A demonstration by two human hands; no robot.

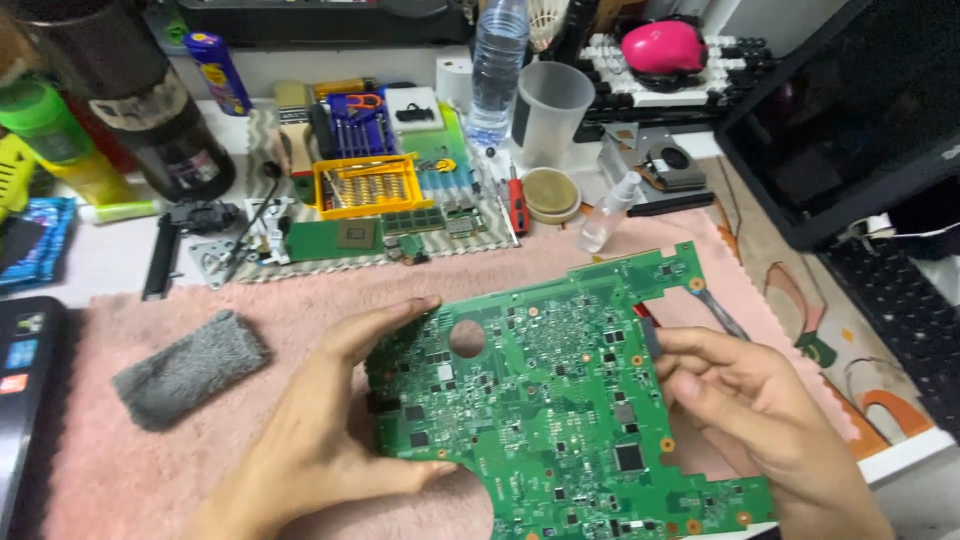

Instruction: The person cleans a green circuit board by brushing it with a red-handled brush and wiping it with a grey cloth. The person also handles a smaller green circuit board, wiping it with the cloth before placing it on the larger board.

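Two hands on one green circuit board, held just above the pink cloth on the worktop, near its front edge. Probably light, thin and stiff, but brittle: flexes badly if twisted, and packed with small chips and solder points, so best gripped by the bare edges only, never pressed on the populated face. Round cutout near the upper left, notched outline, long edge running up toward the right. Left hand half open, cupping the board's left edge: fingers stretched along the top rim, thumb pressing the lower edge, palm clear of the parts. Right hand curled loosely at the right edge, fingertips pinching or touching a small dark connector there; exact contact hard to tell, grip looks light. Thin metal tool lying on the cloth just behind the right hand, partly hidden. Grey fuzzy pad well to the left on the cloth, apart from both hands. Behind, on a striped mat: yellow bit tray, red screwdriver, small spray bottle, clear plastic cup, water bottle. Black laptop shell at far right.
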